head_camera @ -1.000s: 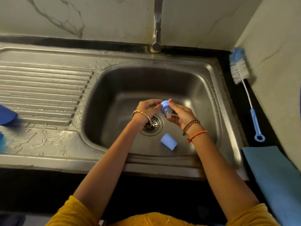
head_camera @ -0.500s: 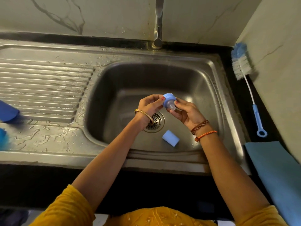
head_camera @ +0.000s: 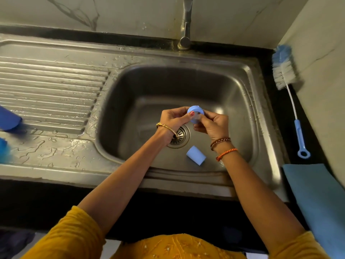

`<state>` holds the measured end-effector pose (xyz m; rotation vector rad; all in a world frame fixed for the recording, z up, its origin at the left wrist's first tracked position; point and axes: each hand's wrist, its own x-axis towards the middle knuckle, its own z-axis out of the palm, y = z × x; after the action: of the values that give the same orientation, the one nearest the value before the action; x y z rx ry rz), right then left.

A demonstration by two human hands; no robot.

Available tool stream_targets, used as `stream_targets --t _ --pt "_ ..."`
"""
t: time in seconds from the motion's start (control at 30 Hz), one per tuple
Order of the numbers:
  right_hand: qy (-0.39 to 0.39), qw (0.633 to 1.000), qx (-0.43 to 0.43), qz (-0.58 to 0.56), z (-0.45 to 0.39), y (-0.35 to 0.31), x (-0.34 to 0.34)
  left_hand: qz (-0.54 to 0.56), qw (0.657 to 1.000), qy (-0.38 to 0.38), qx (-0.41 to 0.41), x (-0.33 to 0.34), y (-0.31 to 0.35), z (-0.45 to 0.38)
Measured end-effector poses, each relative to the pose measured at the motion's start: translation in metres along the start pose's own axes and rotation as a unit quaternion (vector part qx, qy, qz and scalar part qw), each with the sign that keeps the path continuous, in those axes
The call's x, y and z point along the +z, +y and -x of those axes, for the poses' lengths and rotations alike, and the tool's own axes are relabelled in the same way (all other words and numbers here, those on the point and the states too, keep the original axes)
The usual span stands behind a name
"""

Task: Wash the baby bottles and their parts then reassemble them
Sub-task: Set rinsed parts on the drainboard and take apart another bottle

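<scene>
Over the sink basin (head_camera: 242, 101) both my hands hold a small blue bottle collar with a clear nipple (head_camera: 195, 113). My left hand (head_camera: 172, 118) pinches the collar's left side with its fingertips. My right hand (head_camera: 212, 124) grips the nipple side from the right. A light blue bottle cap (head_camera: 196, 155) lies on its side on the basin floor, just right of the drain (head_camera: 180, 136). A bottle brush (head_camera: 285, 71) with blue and white bristles lies on the dark counter at the right.
The tap (head_camera: 185, 23) stands at the back, with no water visibly running. A wet ribbed drainboard (head_camera: 52, 86) fills the left, with blue objects (head_camera: 8, 118) at its left edge. A blue cloth (head_camera: 317, 199) lies on the counter at the front right.
Both hands have kept hold of the collar and nipple and turned it slightly, so the blue ring faces more upward. The cap in the basin has not moved.
</scene>
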<state>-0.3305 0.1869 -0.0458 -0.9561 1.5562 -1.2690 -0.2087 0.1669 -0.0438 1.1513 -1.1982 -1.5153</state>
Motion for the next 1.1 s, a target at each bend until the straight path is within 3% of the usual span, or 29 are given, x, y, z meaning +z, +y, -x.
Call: stream_targets --t 0.23,0.43,0.63,0.77,0.93,1.1 --pt "0.032 0.997 -0.051 0.055 0.000 0.005 0.005 -0.069 0.998 -0.006 -0.003 0.002 -0.003 -0.002" --pt "-0.052 0.996 -0.014 0.067 -0.002 0.000 -0.005 -0.073 0.997 0.008 -0.014 0.003 -0.004 -0.004" --pt "-0.155 0.985 0.061 -0.034 0.000 -0.009 -0.005 -0.023 0.998 0.034 -0.038 0.000 -0.003 -0.006" --pt "-0.162 0.975 0.099 -0.113 -0.001 -0.011 -0.006 -0.013 0.998 0.035 -0.042 0.000 -0.003 -0.007" --pt "-0.156 0.987 0.042 -0.020 0.002 -0.006 -0.003 -0.056 0.998 0.031 -0.029 -0.001 -0.007 -0.008" --pt "-0.088 0.995 -0.038 0.014 -0.001 -0.003 -0.004 0.000 1.000 -0.004 -0.028 -0.004 -0.004 -0.006"
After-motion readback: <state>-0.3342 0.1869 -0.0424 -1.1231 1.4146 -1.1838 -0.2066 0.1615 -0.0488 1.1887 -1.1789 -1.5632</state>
